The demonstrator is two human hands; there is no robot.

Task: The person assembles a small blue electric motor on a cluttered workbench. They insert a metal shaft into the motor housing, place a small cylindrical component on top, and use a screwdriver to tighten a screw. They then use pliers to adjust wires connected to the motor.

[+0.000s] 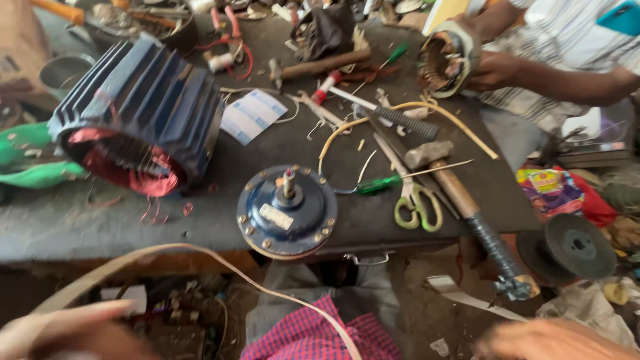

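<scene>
My left hand is blurred at the bottom left, and its fingers seem closed on one end of a long pale flat strip. The strip arcs up below the bench edge and comes down over my red checked clothing. At the bottom right my right hand is a blur, so its fingers cannot be made out. It is close to a short white strip near the floor. A round blue motor end cover with a short shaft lies on the bench edge in front of me.
A big blue finned motor housing with red copper windings lies on its side at the left. Scissors, a hammer, a green screwdriver and loose tools clutter the dark bench. Another person's hands hold a wound stator at the top right. A black spool lies on the right.
</scene>
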